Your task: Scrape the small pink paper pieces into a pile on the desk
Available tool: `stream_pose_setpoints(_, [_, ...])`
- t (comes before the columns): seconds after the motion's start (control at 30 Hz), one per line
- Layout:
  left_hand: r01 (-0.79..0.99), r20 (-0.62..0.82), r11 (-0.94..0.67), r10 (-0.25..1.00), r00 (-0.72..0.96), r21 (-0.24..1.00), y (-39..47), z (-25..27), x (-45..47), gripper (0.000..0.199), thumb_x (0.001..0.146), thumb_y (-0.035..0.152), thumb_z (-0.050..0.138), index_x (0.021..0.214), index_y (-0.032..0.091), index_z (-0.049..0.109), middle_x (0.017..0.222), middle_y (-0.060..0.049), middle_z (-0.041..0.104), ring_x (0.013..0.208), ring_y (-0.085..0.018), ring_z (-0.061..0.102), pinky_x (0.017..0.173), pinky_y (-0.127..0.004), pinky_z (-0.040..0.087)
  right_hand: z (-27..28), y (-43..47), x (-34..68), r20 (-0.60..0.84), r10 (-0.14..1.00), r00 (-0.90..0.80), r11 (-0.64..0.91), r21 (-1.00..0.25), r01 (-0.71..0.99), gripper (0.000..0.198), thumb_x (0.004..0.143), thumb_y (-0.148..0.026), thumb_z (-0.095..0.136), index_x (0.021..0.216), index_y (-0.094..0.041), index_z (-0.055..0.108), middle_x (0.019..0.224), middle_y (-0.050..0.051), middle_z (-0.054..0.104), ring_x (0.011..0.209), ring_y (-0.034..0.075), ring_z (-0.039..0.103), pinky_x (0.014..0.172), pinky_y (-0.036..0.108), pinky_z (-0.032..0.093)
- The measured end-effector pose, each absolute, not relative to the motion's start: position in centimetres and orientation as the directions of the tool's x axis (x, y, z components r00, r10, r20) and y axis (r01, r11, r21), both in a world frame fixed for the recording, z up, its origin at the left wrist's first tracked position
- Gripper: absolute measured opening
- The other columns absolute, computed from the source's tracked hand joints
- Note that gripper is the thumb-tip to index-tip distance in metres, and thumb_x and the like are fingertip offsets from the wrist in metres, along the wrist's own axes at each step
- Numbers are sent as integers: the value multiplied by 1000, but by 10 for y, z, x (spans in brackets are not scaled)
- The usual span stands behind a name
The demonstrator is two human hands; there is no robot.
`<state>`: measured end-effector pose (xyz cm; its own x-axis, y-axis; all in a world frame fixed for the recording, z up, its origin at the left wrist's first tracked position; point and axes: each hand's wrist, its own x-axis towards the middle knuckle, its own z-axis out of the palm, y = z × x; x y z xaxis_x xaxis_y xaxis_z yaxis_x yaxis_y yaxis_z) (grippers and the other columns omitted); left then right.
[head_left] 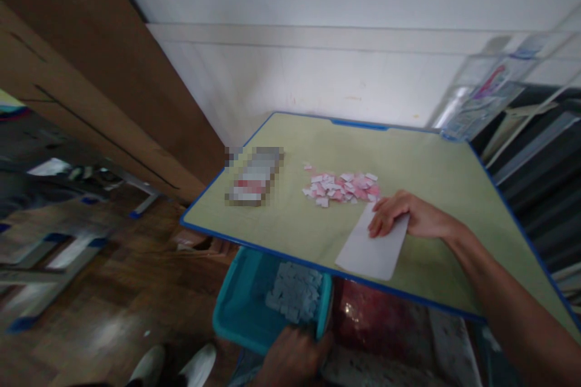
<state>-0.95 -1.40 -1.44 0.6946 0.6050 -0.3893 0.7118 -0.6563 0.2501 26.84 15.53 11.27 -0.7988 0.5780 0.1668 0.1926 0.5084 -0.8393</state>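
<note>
My right hand rests on the green-yellow table with bent fingers over the upper end of a stiff white sheet, holding it. The sheet's lower edge reaches the table's near blue rim. Beside my fingertips lies a loose pile of small pink and white paper-like pieces. Below the table edge, my left hand is closed at the near rim of a teal plastic basin; part of its fingers is hidden. Small flat white pieces lie inside the basin, toward its right side.
A pixelated flat object lies on the table's left side. A clear plastic bottle stands at the far right corner. The white wall borders the back. A brown cabinet stands left. Metal legs are on the floor.
</note>
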Motion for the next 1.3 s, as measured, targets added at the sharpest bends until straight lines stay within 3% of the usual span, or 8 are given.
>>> stream_pose_setpoints(0.23, [710, -453, -671, 575, 681, 215, -10, -20, -7, 48, 67, 30, 63, 111, 19, 46, 78, -9, 59, 67, -26, 56, 59, -35, 45, 115, 152, 258, 333, 640, -692, 527, -846, 80, 16, 72, -20, 57, 58, -16, 65, 69, 9, 70, 70, 17, 65, 80, 36, 41])
stream_pose_setpoints(0.47, [677, -445, -718, 558, 700, 164, -6, -19, -5, 42, 72, 17, 56, 113, 19, 46, 74, -9, 61, 60, -25, 58, 53, -34, 47, 117, 152, 256, 157, 593, -790, 453, -876, 166, 18, 72, -12, 54, 57, -15, 64, 70, 7, 70, 71, 16, 64, 84, 37, 38])
stream_pose_setpoints(0.67, [663, -457, -736, 547, 701, 136, -1, -14, -1, 42, 74, 8, 50, 115, 21, 47, 70, -7, 62, 57, -23, 59, 48, -27, 46, 122, 154, 285, 113, 636, -764, 408, -889, 208, 19, 72, -26, 58, 59, -15, 66, 71, 8, 70, 71, 17, 64, 88, 38, 36])
stream_pose_setpoints(0.8, [672, -446, -730, 565, 694, 122, -1, -11, -1, 37, 74, 8, 50, 109, 20, 51, 66, -7, 61, 55, -22, 58, 48, -27, 46, 126, 152, 292, 204, 780, -591, 356, -922, 153, 22, 65, -38, 64, 66, -16, 68, 73, 8, 69, 74, 20, 63, 77, 34, 43])
stream_pose_setpoints(0.87, [674, -419, -727, 576, 702, 132, -2, -12, -2, 33, 74, 8, 48, 104, 20, 53, 66, -7, 60, 55, -22, 58, 48, -27, 46, 128, 149, 297, 185, 864, -469, 312, -927, 210, 26, 63, -39, 65, 72, -16, 68, 73, 7, 69, 72, 20, 62, 66, 29, 46])
stream_pose_setpoints(1.03, [670, -394, -722, 573, 719, 173, -2, -21, -3, 37, 74, 10, 47, 109, 20, 49, 67, -6, 59, 54, -20, 57, 47, -24, 43, 128, 145, 311, 172, 964, -203, 239, -896, 375, 22, 61, -36, 68, 62, -13, 66, 52, 0, 60, 46, 10, 50, 43, 20, 36])
stream_pose_setpoints(1.2, [685, -439, -707, 567, 697, 175, -3, -20, -3, 38, 76, 14, 47, 113, 20, 46, 73, -9, 60, 61, -23, 58, 52, -29, 44, 129, 142, 324, 122, 990, -77, 142, -922, 360, 24, 55, -37, 70, 65, -16, 65, 57, 0, 62, 49, 12, 53, 43, 22, 39])
stream_pose_setpoints(1.3, [697, -474, -689, 556, 683, 196, -2, -12, -3, 38, 77, 19, 48, 115, 19, 44, 79, -11, 61, 64, -26, 58, 54, -34, 45, 132, 138, 329, 148, 986, 76, 126, -963, 239, 25, 50, -37, 73, 66, -19, 66, 62, 1, 65, 52, 15, 56, 49, 26, 45])
